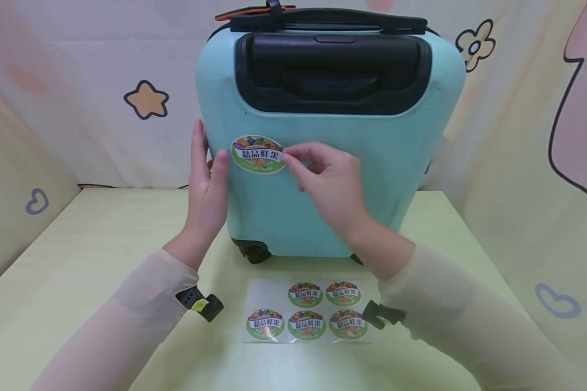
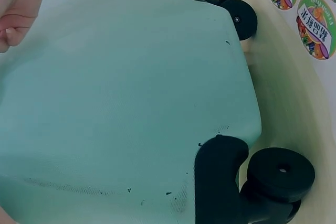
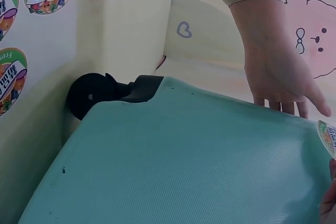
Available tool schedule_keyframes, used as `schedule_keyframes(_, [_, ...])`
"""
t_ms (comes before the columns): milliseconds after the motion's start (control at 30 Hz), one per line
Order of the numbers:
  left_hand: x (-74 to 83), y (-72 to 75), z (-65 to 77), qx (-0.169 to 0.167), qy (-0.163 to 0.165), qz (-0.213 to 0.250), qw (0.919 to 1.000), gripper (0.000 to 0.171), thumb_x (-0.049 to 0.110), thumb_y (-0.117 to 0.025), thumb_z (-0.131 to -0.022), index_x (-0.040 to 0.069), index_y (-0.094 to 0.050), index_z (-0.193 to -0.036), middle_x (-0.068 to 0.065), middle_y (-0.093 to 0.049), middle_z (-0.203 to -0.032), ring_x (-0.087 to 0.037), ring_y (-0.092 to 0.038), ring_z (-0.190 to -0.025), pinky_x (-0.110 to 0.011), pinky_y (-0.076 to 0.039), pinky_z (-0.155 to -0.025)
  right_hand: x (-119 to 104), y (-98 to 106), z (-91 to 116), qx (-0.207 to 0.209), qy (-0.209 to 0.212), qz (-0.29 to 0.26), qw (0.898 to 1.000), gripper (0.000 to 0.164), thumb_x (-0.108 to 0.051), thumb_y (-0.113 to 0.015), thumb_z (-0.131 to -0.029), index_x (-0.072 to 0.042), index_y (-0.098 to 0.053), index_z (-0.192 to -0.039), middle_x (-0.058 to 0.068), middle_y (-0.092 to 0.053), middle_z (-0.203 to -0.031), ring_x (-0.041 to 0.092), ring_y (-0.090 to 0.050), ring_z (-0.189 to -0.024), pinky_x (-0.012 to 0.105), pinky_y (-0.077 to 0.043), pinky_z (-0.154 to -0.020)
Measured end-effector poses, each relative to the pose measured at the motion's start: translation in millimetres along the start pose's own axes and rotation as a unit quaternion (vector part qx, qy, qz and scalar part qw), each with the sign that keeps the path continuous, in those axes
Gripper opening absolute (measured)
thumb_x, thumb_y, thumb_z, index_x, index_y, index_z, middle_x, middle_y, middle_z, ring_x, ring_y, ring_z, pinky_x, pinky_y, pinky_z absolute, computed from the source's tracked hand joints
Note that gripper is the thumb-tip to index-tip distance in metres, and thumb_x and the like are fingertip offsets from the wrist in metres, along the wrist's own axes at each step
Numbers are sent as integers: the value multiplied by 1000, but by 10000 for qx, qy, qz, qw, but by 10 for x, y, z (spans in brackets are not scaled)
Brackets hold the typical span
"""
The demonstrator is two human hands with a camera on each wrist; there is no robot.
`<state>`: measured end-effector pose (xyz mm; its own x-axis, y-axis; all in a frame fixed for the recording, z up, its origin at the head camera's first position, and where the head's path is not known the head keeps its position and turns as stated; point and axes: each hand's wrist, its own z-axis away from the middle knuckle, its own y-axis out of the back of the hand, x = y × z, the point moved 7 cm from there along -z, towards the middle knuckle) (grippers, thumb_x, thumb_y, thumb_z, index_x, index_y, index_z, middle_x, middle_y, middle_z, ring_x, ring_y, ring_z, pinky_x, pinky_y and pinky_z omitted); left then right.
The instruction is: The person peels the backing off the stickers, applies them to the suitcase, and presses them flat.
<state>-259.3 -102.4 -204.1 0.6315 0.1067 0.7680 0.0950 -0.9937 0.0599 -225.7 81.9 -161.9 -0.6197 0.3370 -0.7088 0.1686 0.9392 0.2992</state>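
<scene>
My left hand (image 1: 204,187) stands upright, fingers (image 1: 198,144) straight, thumb (image 1: 219,167) apart; my right hand (image 1: 336,187) points leftward, its thumb and forefinger (image 1: 307,150) pinching; both my arms (image 1: 122,315) slant inward from below

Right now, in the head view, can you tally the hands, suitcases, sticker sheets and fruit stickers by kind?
Hands: 2, left hand and right hand
Suitcase: 1
Sticker sheet: 1
Stickers on the sheet: 5
Held sticker: 1
Total: 10

Head view forward and down, wrist views closer, turned sideways, sharing the suitcase (image 1: 323,128)
</scene>
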Motion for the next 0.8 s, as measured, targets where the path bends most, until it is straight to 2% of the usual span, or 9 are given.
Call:
schedule_keyframes(333, [-21, -12, -86, 47, -5, 41, 10000, 88, 63, -44, -87, 16, -5, -151, 3, -13, -154, -6, -13, -138, -36, -20, -110, -28, -35, -72, 75, 122, 57, 9999, 18, -16, -69, -85, -3, -72, -96, 1, -69, -85, 14, -54, -52, 24, -43, -51])
schedule_keyframes(567, [-34, -41, -122, -17, 29, 139, 9999, 84, 56, -44, -90, 14, -4, -150, 1, -18, -152, -8, -19, -136, -34, -21, -109, -24, -70, -97, 85, 88, -7, 9999, 17, -16, -69, -85, -3, -72, -96, 2, -69, -84, 14, -54, -52, 24, -42, -50])
schedule_keyframes(800, [166, -75, -63, 31, 106, 107, 9999, 75, 46, -42, -95, 10, -6, -150, -3, -21, -150, -10, -22, -134, -31, -21, -109, -31, -85, -94, 110, 23, -18, 9999, 17, -15, -69, -85, -4, -72, -97, 2, -69, -85, 14, -55, -52, 24, -41, -49])
